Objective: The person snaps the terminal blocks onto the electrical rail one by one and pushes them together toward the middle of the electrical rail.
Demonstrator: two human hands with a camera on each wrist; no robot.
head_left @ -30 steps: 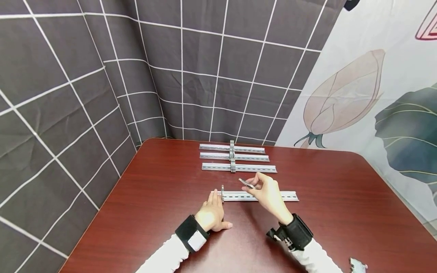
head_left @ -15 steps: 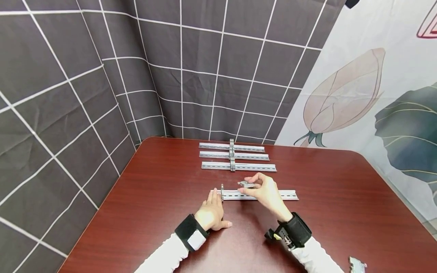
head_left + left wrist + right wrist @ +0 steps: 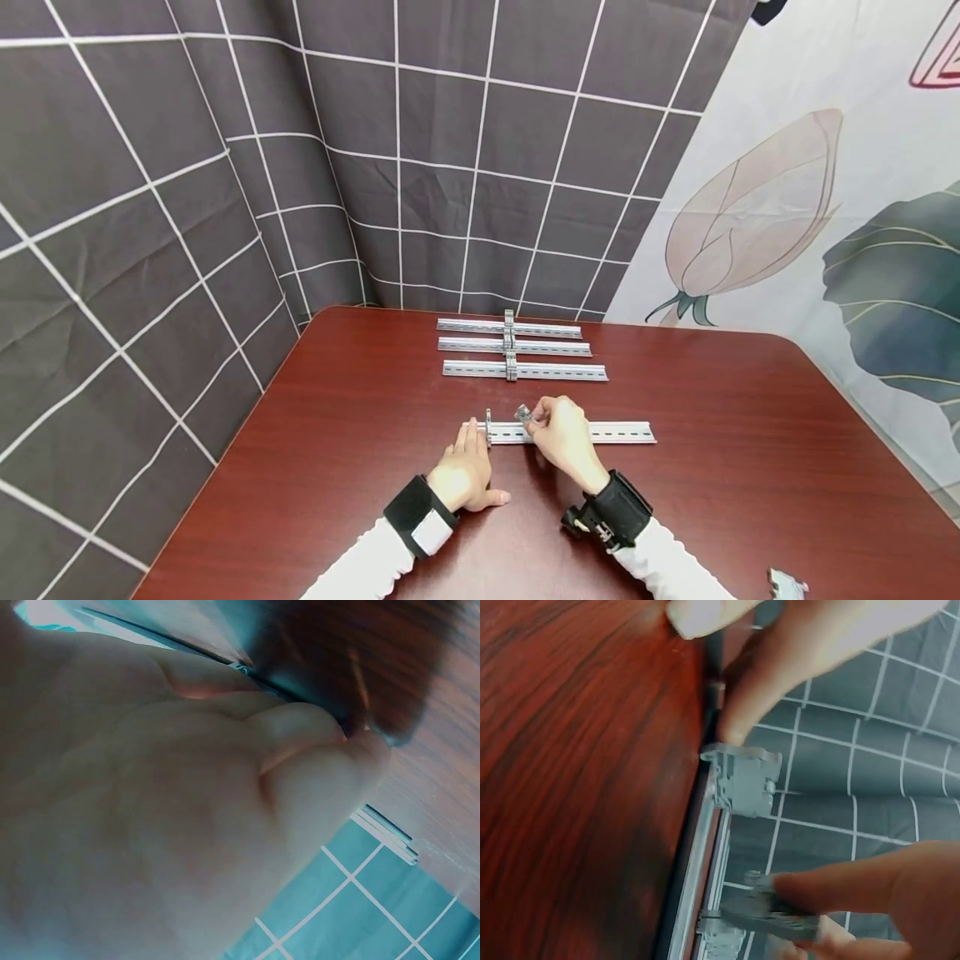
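Note:
A slotted metal DIN rail (image 3: 622, 432) lies across the table in front of me. Near its left end stands a thin grey terminal block (image 3: 489, 427), also visible in the right wrist view as a grey clip-on block (image 3: 746, 784). My left hand (image 3: 467, 471) rests over the rail's left end, fingers straight beside that block, thumb out on the table. Between thumb and fingers, my right hand (image 3: 564, 442) pinches a second grey terminal block (image 3: 522, 413) just above the rail, right of the first one. In the right wrist view the pinched block (image 3: 769, 919) is tilted and apart from the standing one.
Farther back lie three parallel rails, the nearest rail (image 3: 562, 372) among them, each bearing grey blocks near its middle. A loose grey piece (image 3: 786, 585) lies at the table's front right. A grey checked curtain (image 3: 442, 200) hangs behind the dark red tabletop (image 3: 360, 392).
My right hand has moved left and slightly down with the terminal block, closer to the block on the rail, and has turned it. The left hand has stayed in place.

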